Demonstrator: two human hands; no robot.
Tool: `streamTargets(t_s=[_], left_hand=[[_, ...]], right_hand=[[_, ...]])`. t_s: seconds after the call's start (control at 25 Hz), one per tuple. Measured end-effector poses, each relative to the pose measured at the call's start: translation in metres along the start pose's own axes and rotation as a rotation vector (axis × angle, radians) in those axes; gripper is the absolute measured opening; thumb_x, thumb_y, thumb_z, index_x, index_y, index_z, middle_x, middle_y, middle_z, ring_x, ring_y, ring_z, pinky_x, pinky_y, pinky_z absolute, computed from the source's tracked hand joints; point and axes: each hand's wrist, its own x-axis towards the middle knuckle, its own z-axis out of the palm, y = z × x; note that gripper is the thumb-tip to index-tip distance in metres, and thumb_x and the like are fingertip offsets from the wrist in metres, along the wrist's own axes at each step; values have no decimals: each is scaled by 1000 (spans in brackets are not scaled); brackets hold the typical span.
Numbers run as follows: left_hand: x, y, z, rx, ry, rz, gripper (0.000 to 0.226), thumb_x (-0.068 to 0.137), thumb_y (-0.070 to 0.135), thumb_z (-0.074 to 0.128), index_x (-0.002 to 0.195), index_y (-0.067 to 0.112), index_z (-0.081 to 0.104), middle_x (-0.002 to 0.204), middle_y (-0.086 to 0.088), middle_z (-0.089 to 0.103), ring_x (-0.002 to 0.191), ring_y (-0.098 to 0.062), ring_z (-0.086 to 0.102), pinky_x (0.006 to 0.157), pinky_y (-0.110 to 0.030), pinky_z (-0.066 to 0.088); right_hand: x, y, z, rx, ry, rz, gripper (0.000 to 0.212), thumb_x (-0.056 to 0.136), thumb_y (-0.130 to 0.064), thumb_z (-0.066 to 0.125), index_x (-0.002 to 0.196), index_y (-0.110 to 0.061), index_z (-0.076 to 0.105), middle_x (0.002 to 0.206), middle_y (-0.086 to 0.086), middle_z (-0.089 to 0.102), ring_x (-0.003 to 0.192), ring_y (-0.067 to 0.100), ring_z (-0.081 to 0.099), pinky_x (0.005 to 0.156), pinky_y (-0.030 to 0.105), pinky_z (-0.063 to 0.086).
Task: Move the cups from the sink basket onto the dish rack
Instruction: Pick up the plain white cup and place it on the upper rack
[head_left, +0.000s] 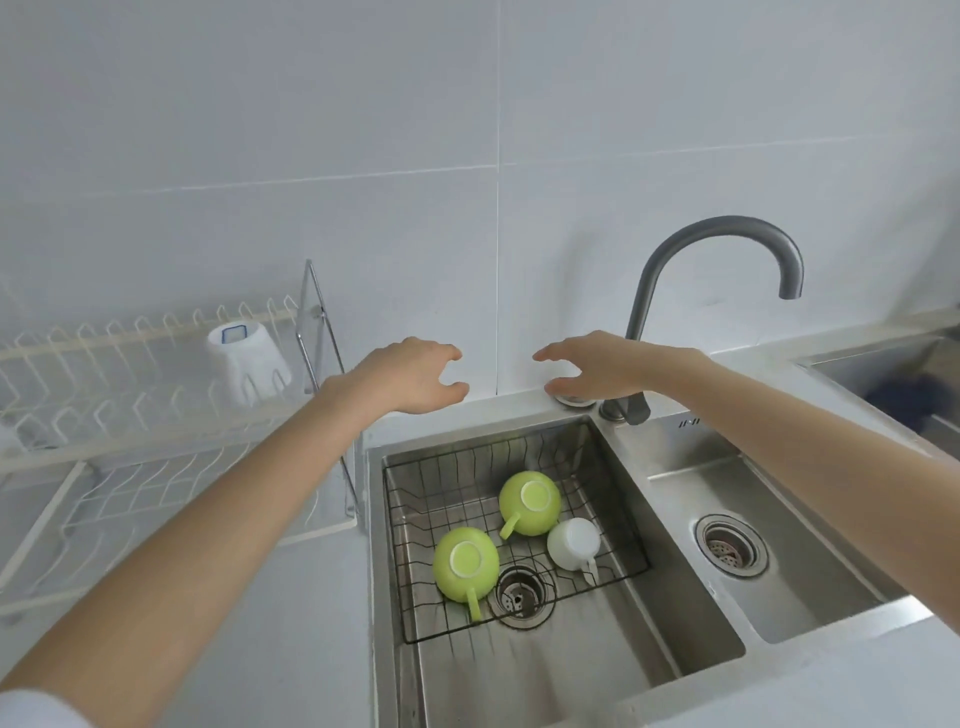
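Observation:
A black wire sink basket (415, 519) sits in the left sink bowl. Three cups lie upside down in it: a green cup (530, 501) at the back, a second green cup (466, 564) at the front left, and a small white cup (573, 543) at the right. On the white dish rack (78, 447) to the left, a white cup (248, 366) with a blue mark stands upside down. My left hand (413, 379) and my right hand (597, 366) hover above the sink's back edge, fingers apart, holding nothing.
A grey curved faucet (675, 270) rises behind the sink, just right of my right hand. The right sink bowl (789, 597) has a drain (730, 545). A white tiled wall stands close behind. A dark blue object (914, 395) lies at the far right.

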Motion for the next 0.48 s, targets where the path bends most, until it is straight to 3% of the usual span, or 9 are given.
streamTargets(t_s=[0.16, 0.28, 0.48], left_hand=[[23, 29, 30, 28, -106, -23, 55, 91, 40, 39, 141, 19, 26, 149, -5, 35, 135, -26, 32, 104, -38, 34], [41, 48, 57, 5, -204, -31, 54, 92, 39, 39, 140, 17, 28, 146, -10, 37, 133, -28, 35, 103, -37, 35], [66, 73, 108, -108, -323, -10, 56, 92, 38, 39, 141, 14, 26, 148, -12, 36, 134, -29, 34, 108, -37, 34]], right_hand=[[0, 45, 26, 55, -24, 34, 50, 94, -32, 43, 142, -22, 32, 142, 4, 46, 131, 23, 40, 107, 36, 33], [2, 70, 50, 103, -74, 45, 50, 95, -29, 43, 142, -18, 32, 125, 6, 50, 131, 26, 39, 106, 34, 32], [16, 106, 96, 218, -181, 91, 53, 95, -31, 43, 144, -17, 28, 142, 12, 46, 131, 29, 39, 107, 34, 32]])
